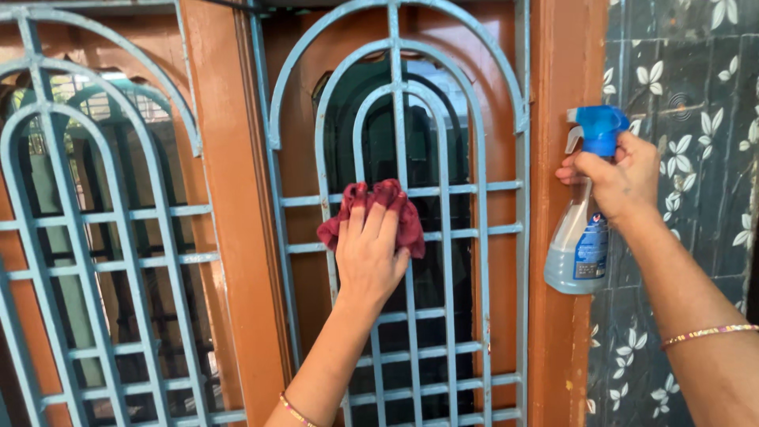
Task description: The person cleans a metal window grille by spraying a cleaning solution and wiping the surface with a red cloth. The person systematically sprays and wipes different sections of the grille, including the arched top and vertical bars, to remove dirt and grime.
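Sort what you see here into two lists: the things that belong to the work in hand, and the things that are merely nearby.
In use:
- red cloth, pressed to the bars by the left hand
- spray bottle with blue trigger head, held by the right hand
- blue window grille

Merely nearby:
- second grille on the left
- orange-brown wooden frame
- dark floral wall tiles

Cloth on grille — spray bottle right, before frame

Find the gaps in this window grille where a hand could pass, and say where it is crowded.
Free: tall gaps between the arched bars above the cloth, and the square gaps in the grille below the left hand. Crowded: around the cloth, and the frame beside the spray bottle in the right hand.
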